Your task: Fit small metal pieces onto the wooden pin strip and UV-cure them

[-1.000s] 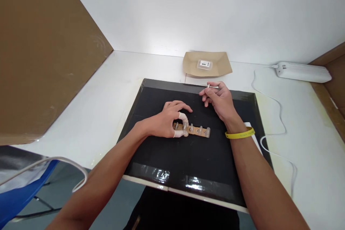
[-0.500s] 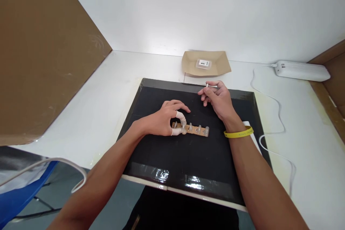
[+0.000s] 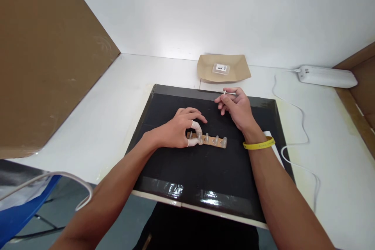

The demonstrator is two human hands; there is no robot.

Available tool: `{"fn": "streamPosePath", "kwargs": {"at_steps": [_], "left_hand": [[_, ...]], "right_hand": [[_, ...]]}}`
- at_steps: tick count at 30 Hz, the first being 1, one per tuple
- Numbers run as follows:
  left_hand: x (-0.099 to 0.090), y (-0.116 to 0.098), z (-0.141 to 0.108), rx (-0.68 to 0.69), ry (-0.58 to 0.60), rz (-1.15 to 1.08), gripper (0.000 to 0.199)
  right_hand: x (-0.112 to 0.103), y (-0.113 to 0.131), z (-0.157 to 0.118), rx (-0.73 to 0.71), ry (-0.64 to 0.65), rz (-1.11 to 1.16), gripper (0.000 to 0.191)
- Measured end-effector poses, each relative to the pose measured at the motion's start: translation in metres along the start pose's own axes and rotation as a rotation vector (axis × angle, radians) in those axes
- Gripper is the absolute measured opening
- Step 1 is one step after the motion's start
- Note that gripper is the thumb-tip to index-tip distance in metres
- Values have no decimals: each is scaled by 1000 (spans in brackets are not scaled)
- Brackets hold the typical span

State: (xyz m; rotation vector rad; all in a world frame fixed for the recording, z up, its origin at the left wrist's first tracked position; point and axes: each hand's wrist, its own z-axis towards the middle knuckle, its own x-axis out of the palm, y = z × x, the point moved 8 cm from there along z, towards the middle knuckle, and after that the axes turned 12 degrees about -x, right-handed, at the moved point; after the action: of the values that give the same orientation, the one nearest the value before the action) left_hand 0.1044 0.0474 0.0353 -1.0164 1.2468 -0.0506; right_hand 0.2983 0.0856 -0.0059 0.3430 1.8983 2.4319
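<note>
Fingers of the left hand, the thumb and index finger in white coverings, are pinched together, apparently on one clear peg of a tan strip. The strip is laid flat on the black mat, near its middle, and its left part is partly hidden by the hand. More clear pegs are left uncovered to the right of the pinch. By the right hand, held well apart from the strip, a small white stick is gripped between thumb and fingers (its far end cannot be made out).

For this step to be done well, the peg should be pressed evenly from both sides, so that the strip is neither dragged nor tipped. As the pegs are set close together, the pinch is best kept narrow, with the neighbouring ones left unbrushed. The other left fingers are raised over the mat, by which a clear view of the peg row is allowed. The stick should be held lightly, since something so slender could easily be rolled or dropped.
</note>
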Motion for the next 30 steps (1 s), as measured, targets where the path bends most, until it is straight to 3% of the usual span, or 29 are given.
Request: {"fn": "streamPosePath", "kwargs": {"at_steps": [10, 19, 30], "left_hand": [[0, 5, -1, -28, 25, 3, 5], [-4, 7, -2, -82, 106, -15, 34], [-2, -1, -1, -15, 30, -45, 44]], "right_hand": [[0, 0, 0, -1, 4, -3, 55], [0, 0, 1, -11, 1, 3, 59], [0, -3, 2, -8, 24, -10, 58]]}}
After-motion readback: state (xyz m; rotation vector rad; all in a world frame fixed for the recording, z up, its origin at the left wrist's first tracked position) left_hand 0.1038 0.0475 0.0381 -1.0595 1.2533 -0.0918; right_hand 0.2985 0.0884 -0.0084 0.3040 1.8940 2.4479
